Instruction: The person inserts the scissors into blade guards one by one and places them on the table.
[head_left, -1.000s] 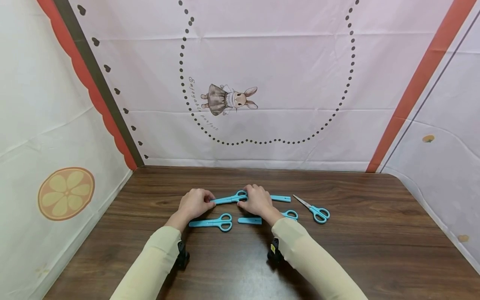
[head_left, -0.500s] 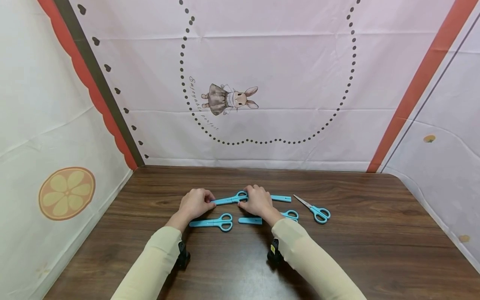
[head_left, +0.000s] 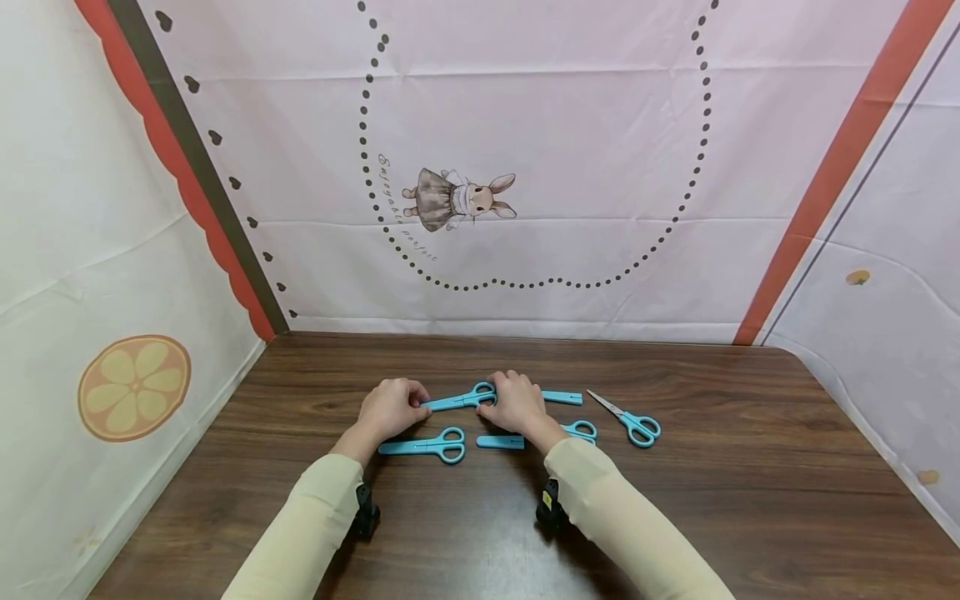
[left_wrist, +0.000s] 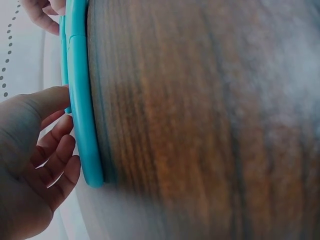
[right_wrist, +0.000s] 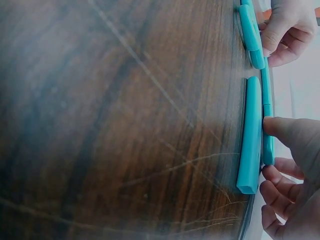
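My left hand (head_left: 390,408) pinches the left tip of a pair of blue scissors (head_left: 453,401), whose blades are covered by a blue sheath. At the other end, my right hand (head_left: 516,402) grips the finger loops; its thumb shows on the loop in the right wrist view. These scissors lie level along the back of the group. Nearer, another sheathed pair of scissors (head_left: 420,447) lies below my left hand. A loose blue sheath (head_left: 499,442) rests beside my right wrist. Behind that wrist, the loops of another pair of scissors (head_left: 581,429) show; their blades are hidden.
A second loose sheath (head_left: 562,397) lies just right of my right hand. Further right, scissors with bare blades (head_left: 633,423) lie at a slant on the brown wooden table (head_left: 720,483). A printed cloth (head_left: 585,183) hangs behind the table.
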